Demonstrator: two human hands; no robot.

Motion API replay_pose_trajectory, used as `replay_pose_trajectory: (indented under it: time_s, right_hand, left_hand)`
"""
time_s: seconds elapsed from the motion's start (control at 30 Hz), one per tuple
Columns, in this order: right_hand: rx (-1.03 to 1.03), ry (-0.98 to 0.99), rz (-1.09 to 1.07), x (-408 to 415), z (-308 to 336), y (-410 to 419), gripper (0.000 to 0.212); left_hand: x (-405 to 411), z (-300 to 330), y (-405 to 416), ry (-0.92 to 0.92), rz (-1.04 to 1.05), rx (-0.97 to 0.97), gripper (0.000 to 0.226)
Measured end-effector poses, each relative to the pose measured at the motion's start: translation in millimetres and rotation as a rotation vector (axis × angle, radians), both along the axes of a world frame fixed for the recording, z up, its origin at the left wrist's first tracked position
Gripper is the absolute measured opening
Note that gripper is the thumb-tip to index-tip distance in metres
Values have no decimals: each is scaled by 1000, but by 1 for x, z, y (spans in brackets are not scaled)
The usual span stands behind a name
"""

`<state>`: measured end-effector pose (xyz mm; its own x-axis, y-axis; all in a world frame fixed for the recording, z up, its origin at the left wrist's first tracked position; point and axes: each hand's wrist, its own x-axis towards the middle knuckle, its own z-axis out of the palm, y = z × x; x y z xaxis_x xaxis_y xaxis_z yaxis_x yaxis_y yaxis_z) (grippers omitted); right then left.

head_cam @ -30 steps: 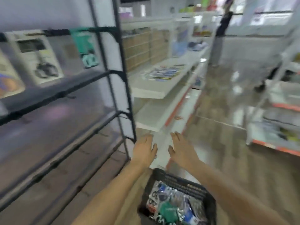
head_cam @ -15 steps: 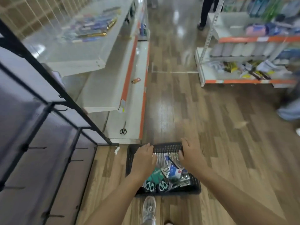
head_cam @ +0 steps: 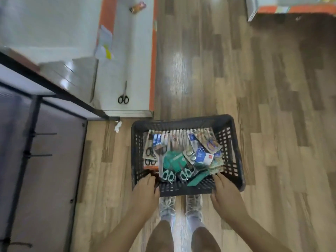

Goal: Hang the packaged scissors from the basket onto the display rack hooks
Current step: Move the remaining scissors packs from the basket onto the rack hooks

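Underfoot, wood-look plank floor [head_cam: 254, 88], brown/grey boards w/ a bright glare patch ahead of the basket. Black plastic basket [head_cam: 234, 151] sits on that floor right in front of the person's two shoes [head_cam: 167, 204], lattice walls, filled w/ packaged scissors [head_cam: 174, 160] piled loosely – teal cards, blue/white cards, some clear blisters, several overlapping & tilted. Left hand [head_cam: 145, 191] grips the basket's near rim at its left corner, fingers curled over the edge; right hand [head_cam: 225, 193] does the same at the near right, fingers hooked over the rim. Both forearms come in from the bottom of the view. To the left stands the display rack [head_cam: 32, 124]: black metal frame, pale back panel, w/ thin black hooks [head_cam: 43, 133] sticking out toward the aisle; the hooks seen here carry nothing. Rack & basket are near each other but apart, strip of floor between. Beyond the rack, a white store shelf base [head_cam: 131, 51] w/ orange edge trim runs up the view; a loose pair of black-handled scissors [head_cam: 123, 96] lies on it, plus a small orange/brown packet [head_cam: 137, 7] farther up. A crumpled white scrap [head_cam: 117, 126] lies on the floor by the rack's foot. Top right, corner of another shelf unit [head_cam: 272, 8] w/ orange trim.
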<state>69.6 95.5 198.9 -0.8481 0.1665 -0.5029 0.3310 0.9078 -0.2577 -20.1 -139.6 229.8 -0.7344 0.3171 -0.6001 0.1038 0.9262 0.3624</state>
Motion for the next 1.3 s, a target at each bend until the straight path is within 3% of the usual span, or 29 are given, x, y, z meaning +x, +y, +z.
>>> replay_pose_trajectory:
  time_s: [0.27, 0.47, 0.6, 0.83, 0.97, 1.07, 1.3]
  right_hand:
    - [99, 1, 38, -40, -149, 33, 53]
    - [76, 127, -50, -77, -253, 72, 50]
    - [60, 190, -118, -110, -310, 103, 41]
    - [-45, 44, -273, -136, -356, 127, 72]
    - [29, -29, -238, -145, -369, 129, 80]
    - [37, -18, -239, -152, -373, 132, 74]
    - [58, -20, -252, -157, -362, 129, 50]
  left_hand:
    - [-10, -169, 22, -8, 63, -44, 26]
    - [-34, -284, 73, 84, -76, -25, 38]
    - [-61, -335, 127, 137, -133, 96, 34]
    - [-85, -388, 189, 178, -91, 229, 35]
    - [-84, -396, 206, 142, 216, 252, 51]
    - [-90, -402, 214, 78, 379, 237, 57]
    - [-101, -407, 214, -84, 552, 403, 35]
